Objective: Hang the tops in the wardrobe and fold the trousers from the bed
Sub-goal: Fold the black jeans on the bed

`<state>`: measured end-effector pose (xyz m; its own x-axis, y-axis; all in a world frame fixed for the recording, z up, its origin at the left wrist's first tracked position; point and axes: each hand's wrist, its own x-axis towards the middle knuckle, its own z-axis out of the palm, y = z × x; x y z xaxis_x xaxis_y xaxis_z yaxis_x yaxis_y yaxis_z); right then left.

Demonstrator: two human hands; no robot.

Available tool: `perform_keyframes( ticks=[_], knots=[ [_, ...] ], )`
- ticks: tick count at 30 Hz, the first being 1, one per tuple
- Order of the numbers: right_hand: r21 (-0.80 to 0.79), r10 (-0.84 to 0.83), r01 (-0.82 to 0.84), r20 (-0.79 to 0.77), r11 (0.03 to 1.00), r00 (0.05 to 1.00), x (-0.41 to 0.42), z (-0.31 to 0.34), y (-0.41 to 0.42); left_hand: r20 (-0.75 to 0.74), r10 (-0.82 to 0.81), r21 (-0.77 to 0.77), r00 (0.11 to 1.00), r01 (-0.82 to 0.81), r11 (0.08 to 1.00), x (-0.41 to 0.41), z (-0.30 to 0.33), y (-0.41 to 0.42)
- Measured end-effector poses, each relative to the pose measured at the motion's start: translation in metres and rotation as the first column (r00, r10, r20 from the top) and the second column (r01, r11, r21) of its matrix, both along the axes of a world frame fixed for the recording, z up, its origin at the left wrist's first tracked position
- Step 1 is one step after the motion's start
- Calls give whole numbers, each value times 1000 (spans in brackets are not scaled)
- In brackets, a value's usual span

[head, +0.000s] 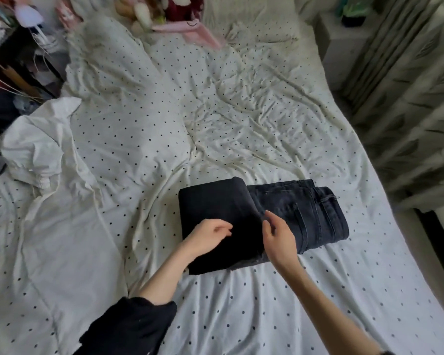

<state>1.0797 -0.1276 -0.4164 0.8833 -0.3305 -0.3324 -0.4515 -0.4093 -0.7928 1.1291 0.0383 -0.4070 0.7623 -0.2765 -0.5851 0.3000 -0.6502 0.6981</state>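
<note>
Two hands work over one pair of dark jeans (300, 213) lying on the near part of the bed (215, 124), slightly right of centre. My left hand (208, 238) rests on top of the folded-over leg section (215, 208), which covers the left half of the bundle; its fingers are loosely curled, and I cannot tell whether they pinch the cloth or only lie against it. My right hand (277, 235) sits at the free edge of that folded section, thumb and forefinger close together at the edge; whether the cloth is actually caught between them is not clear. The waistband end of the jeans, with seams and a pocket showing, lies flat to the right of my right hand and extends toward the right side of the bed. A black sleeve (128, 326) covers my left forearm up to just below the elbow; my right forearm is bare. A white garment (41, 147) lies crumpled near the left edge of the bed, well apart from the jeans. The bed carries a white sheet with small dark dots, heavily creased in the middle. Soft toys (149, 14) and a pink item (190, 32) lie at the far end. Patterned curtains (408, 98) hang along the right side.
</note>
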Motion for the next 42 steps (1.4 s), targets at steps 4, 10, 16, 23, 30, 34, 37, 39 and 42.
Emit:
perform_keyframes(
  ticks=[4, 10, 16, 23, 30, 34, 37, 39, 42],
  knots=[
    [-285, 380, -345, 77, 894, 922, 0, -8, 13, 194, 472, 144, 860, -501, 853, 7, -25, 36],
    [-403, 474, -500, -170, 767, 864, 2, -34, 19, -316, 574, -69, 755, -622, 780, 9, -44, 55],
    [-157, 433, -445, -102, 882, 895, -1, -29, 11, -9, 481, -120, 877, -478, 870, 31, 6, 39],
    [372, 485, -450, 0, 812, 875, 16, -15, 65, 241, 203, 217, 949, -257, 942, 51, 91, 46],
    [500, -191, 181, -30, 847, 981, -11, -9, -26, 306, -86, 67, 948, 68, 995, 20, 55, -51],
    [407, -388, 352, 9, 843, 921, -21, -9, -86, 170, -610, 404, 774, 509, 760, -12, 4, -107],
    [223, -237, 213, 85, 951, 968, -22, -13, -86, 275, -626, 338, 730, 536, 773, -26, -22, -105],
    [116, -100, 87, 108, 989, 989, -17, -23, -74, 557, -468, 264, 687, 388, 883, -29, -26, -93],
    [-159, 118, -109, 45, 981, 992, -10, -43, -53, 696, -366, 346, 618, 158, 925, -20, -39, -70]
  ],
)
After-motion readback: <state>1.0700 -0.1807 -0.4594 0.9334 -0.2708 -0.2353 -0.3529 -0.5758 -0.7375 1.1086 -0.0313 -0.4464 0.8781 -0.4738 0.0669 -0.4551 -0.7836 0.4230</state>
